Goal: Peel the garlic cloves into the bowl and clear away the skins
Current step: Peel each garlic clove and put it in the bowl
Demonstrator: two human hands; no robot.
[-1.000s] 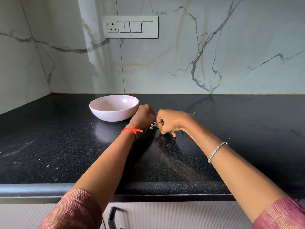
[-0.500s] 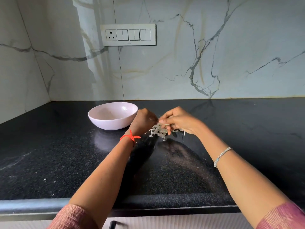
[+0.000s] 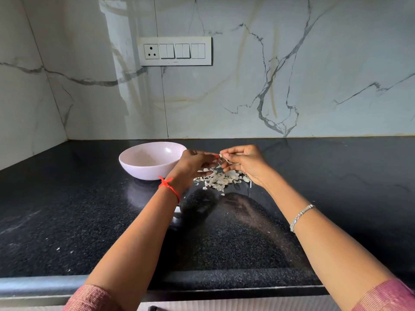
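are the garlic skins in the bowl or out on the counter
Out. The garlic skins lie in a loose pile on the black counter, right of the bowl, below both hands. Whether the bowl holds anything, cannot tell.

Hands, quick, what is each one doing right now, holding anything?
Left hand: fingers curled above the garlic skins; whether it grips anything cannot be told.
Right hand: closed, pinching a thin piece of garlic skin.

Black speckled countertop [image 3: 67, 221], veined marble backsplash [image 3: 292, 75], white switch panel [image 3: 175, 51] with socket
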